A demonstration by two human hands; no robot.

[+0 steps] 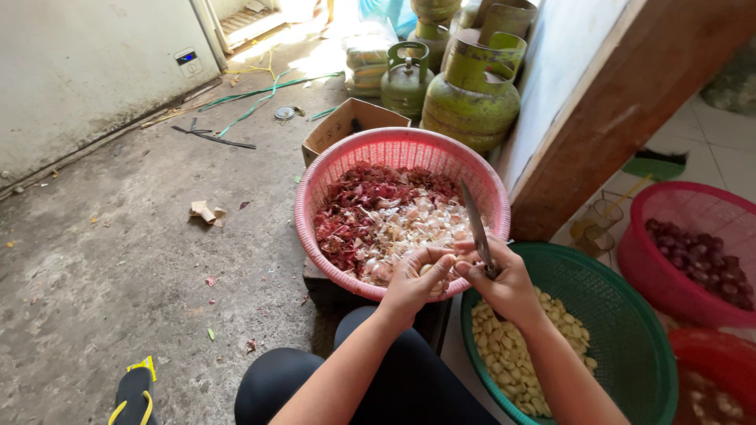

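The left hand [415,277] pinches what looks like a small pale garlic clove [426,269], light, firm and slippery; the right hand [504,282] grips a thin steel knife [476,224] over the pink plastic basket [339,161] of skins.

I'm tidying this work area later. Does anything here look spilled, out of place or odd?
Yes, mostly floor litter: a crumpled scrap of cardboard and loose green and black straps lie on the bare concrete floor, with small reddish peel bits scattered about. The peels in the pink plastic basket stay inside it; nothing looks spilled there.
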